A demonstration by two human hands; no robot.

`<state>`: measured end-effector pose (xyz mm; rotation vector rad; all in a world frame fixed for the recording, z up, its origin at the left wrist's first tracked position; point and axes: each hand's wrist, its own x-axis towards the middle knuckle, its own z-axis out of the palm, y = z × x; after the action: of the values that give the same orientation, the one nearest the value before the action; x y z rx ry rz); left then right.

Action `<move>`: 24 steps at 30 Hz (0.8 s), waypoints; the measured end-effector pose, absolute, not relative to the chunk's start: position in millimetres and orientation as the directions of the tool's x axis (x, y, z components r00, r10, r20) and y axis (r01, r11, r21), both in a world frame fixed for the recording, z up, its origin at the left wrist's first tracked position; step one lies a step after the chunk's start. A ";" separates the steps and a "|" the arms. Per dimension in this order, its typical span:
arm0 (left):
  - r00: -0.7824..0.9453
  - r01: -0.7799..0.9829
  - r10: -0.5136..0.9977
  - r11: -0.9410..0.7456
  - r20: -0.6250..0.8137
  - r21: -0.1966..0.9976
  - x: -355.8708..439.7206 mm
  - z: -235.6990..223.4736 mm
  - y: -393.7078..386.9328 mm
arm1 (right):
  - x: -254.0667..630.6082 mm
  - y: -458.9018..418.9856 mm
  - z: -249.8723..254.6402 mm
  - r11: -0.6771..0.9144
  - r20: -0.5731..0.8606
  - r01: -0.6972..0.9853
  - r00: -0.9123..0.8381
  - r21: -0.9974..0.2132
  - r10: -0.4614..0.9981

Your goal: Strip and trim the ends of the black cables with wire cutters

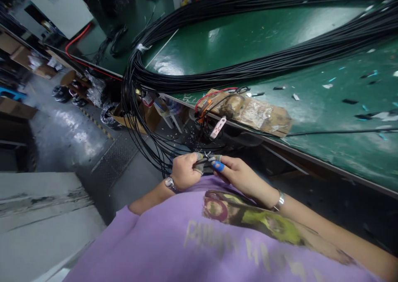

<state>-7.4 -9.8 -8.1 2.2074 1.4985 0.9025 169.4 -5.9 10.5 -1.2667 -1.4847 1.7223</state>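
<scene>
Nearest the camera is a purple printed shirt (pixel 199 236), with both forearms reaching forward over it. The left hand (pixel 184 171) is closed in a fist around a dark, grey-sleeved cable end (pixel 199 162); a wristwatch (pixel 170 184) sits on that wrist. The right hand (pixel 238 173), with a blue cap on one fingertip (pixel 218 166), pinches the same cable end from its 3 o'clock side, fingers drawn together. The cable end lies between the two hands, touching both, below the edge of the green tabletop (pixel 280 45). At 12 o'clock a thick black cable bundle (pixel 248 68) sweeps across the tabletop and drops over its edge; a taped cardboard pad (pixel 258 113) rests at that edge. Judged risk: the hanging loops beside the left hand could snag or tug the held end loose, and fine exposed wire tips could prick an uncapped finger.
</scene>
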 end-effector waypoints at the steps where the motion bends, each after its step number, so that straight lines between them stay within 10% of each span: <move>1: 0.253 0.719 0.912 -0.400 0.322 0.568 -7.5 -8.1 -9.7 | 169.2 -5.7 10.2 -0.268 -0.318 0.175 -0.420 -0.947 0.850; 24: 0.376 0.773 0.788 -0.556 0.488 0.303 -5.4 -15.2 -10.6 | 167.9 -4.9 12.3 -0.323 -0.334 0.101 -0.418 -0.941 0.845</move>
<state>-5.4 -10.6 -15.2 2.5853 1.4676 0.9379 167.9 -4.9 12.3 -1.2412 -1.3728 1.7955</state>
